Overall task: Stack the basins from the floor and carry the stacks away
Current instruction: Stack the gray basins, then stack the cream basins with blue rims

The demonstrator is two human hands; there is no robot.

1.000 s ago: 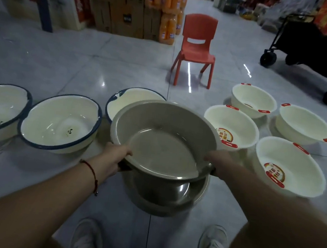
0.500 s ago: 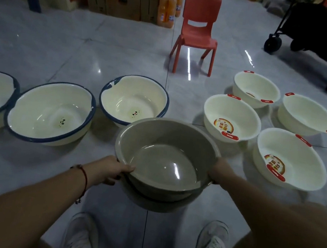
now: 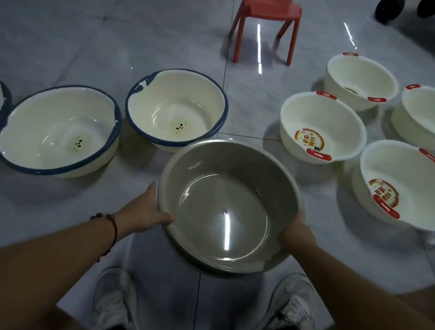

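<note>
Bare floor left of left hand; blue-rimmed basin crowding just ahead; white basins blocking beyond right hand.

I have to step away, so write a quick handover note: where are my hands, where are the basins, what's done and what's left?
Hands: left hand and right hand each grip the rim of the grey basin, which sits nested in a second grey one on the floor.
Basins: three blue-rimmed basins to the left and four cream basins with red handles to the right, all separate on the floor.
Done: grey pair stacked.
Left: stack the blue-rimmed and the cream basins, then carry all stacks away.
</note>
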